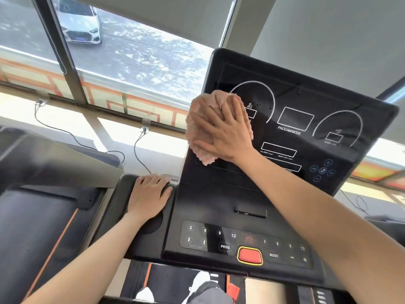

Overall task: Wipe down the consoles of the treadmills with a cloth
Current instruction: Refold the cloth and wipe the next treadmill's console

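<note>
A black treadmill console [291, 137] with white dial markings and a "PROGAM/MODE" box rises in front of me. My right hand [225, 130] presses a fluffy pink cloth [198, 137] flat against the left part of the upright display, fingers spread over it. My left hand [149, 195] lies palm down on the console's left side tray [122, 194], holding nothing. Below the display is the button panel [245, 242] with numbered keys, PROG, MODE and a red stop button [249, 255].
A neighbouring treadmill [43, 183] stands close on the left. Power cables [140, 148] hang from the window sill behind. Large windows show a street and a white car [79, 20]. My shoes [197, 286] stand on the belt below.
</note>
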Demonstrator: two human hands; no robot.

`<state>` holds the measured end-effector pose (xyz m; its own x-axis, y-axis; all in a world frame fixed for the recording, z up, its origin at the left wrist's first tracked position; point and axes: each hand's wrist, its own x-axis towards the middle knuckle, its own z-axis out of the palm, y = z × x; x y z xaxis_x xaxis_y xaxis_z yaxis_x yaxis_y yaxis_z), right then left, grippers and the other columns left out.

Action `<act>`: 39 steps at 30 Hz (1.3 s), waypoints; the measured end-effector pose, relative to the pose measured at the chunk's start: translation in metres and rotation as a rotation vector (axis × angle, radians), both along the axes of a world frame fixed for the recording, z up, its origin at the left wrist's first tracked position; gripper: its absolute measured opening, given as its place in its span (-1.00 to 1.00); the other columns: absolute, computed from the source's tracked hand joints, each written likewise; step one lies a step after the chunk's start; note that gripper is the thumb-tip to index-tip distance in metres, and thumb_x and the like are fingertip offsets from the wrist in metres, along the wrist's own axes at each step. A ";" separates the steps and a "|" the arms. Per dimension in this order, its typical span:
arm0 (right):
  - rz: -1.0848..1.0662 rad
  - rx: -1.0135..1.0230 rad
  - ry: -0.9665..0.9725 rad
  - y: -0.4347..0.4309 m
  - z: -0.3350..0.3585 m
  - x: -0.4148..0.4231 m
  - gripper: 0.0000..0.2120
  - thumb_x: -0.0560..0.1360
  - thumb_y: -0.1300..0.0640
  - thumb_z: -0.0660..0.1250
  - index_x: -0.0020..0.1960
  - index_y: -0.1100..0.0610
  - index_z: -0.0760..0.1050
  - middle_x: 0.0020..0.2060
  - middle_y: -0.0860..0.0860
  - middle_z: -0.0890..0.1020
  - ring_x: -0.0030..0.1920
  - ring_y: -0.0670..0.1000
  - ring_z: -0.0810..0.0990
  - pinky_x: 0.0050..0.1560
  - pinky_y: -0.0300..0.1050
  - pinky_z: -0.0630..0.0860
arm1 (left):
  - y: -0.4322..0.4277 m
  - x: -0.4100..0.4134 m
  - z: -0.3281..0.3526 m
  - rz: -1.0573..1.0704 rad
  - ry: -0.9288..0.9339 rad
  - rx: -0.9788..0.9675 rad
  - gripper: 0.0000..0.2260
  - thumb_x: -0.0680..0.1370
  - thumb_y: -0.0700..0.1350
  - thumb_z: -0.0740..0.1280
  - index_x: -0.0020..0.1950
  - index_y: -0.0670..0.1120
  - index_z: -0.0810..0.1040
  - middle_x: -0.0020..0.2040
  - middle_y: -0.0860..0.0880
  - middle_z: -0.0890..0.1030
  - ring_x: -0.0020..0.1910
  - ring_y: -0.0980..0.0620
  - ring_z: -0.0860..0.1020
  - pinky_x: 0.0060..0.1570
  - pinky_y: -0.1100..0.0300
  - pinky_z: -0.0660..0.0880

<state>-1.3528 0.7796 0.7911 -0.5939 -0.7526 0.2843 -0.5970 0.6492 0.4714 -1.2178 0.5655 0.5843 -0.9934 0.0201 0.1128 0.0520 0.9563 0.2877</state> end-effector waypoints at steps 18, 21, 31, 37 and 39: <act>-0.292 -0.391 0.083 0.009 0.082 -0.036 -0.34 0.57 -0.49 -0.05 0.61 -0.30 0.04 0.66 0.00 0.12 0.53 0.41 0.21 0.52 0.50 -0.09 | -0.001 -0.001 0.005 0.032 -0.071 0.075 -0.58 0.60 0.23 0.11 0.35 0.13 0.54 0.36 0.14 0.57 0.39 0.04 0.47 0.44 0.01 0.27; -0.299 -0.388 0.103 0.022 0.079 -0.034 -0.34 0.58 -0.47 -0.04 0.62 -0.29 0.03 0.65 0.01 0.14 0.52 0.39 0.23 0.51 0.52 -0.09 | 0.004 -0.007 0.013 0.110 -0.115 0.202 -0.68 0.63 0.17 0.22 0.31 0.13 0.59 0.34 0.12 0.61 0.39 0.03 0.47 0.43 0.01 0.24; -0.257 -0.266 0.100 0.057 0.026 -0.007 -0.29 0.56 -0.49 0.00 0.63 -0.23 0.07 0.66 0.08 0.10 0.52 0.43 0.22 0.47 0.57 -0.06 | 0.059 -0.055 0.100 0.204 -0.062 1.155 -0.58 0.56 0.29 0.06 0.30 0.23 0.53 0.30 0.17 0.58 0.34 0.03 0.52 0.44 -0.04 0.37; -0.227 -0.248 0.063 0.077 -0.037 0.021 -0.29 0.55 -0.49 0.06 0.62 -0.23 0.13 0.65 0.07 0.14 0.51 0.40 0.22 0.47 0.58 -0.03 | 0.088 -0.078 0.129 0.284 -0.025 1.236 -0.48 0.71 0.20 -0.01 0.59 -0.02 0.30 0.44 0.15 0.39 0.40 0.19 0.31 0.45 0.16 0.18; -0.232 -0.265 0.056 0.080 -0.053 0.029 -0.29 0.55 -0.49 0.08 0.61 -0.24 0.15 0.64 0.06 0.14 0.49 0.38 0.20 0.48 0.57 -0.02 | 0.093 -0.079 0.129 0.334 0.019 1.202 -0.53 0.73 0.16 -0.02 0.52 -0.04 0.40 0.29 0.20 0.40 0.30 0.19 0.32 0.31 0.19 0.18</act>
<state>-1.3241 0.8596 0.7384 -0.7181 -0.4954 0.4888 -0.3975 0.8685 0.2963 -1.2967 0.6590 0.7136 -0.9281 -0.3585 -0.1006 -0.1289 0.0559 0.9901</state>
